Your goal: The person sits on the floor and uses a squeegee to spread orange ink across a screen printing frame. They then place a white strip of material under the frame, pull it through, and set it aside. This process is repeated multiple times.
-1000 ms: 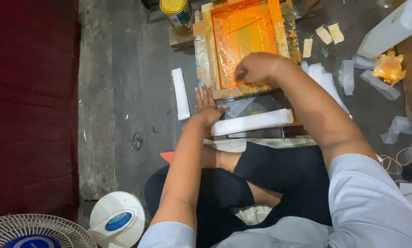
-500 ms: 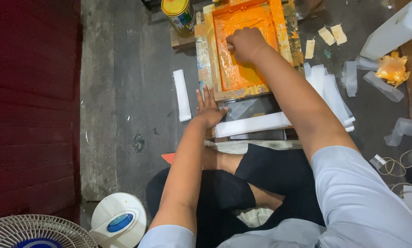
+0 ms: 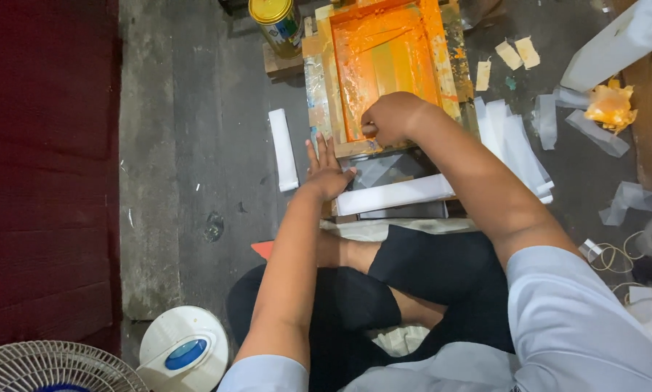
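A wooden printing frame (image 3: 317, 69) lies on the floor in front of me, its screen (image 3: 387, 62) smeared with orange ink. My right hand (image 3: 393, 116) is a closed fist at the near edge of the screen, gripping a squeegee that the fist mostly hides. My left hand (image 3: 326, 168) lies flat with fingers spread at the frame's near left corner. A white strip (image 3: 395, 194) lies on a dark board (image 3: 395, 165) just below the frame.
A yellow-lidded paint can (image 3: 273, 20) stands at the frame's far left. A loose white strip (image 3: 283, 149) lies left of it, stacked white strips (image 3: 516, 138) to its right, an orange-stained rag (image 3: 610, 105) further right. A fan (image 3: 50, 369) and its white base (image 3: 184, 348) stand near left, beside a red mat (image 3: 42, 181).
My right fist went up the screen away from me, then drew back to the near edge. My left hand stayed pressed at the frame's corner.
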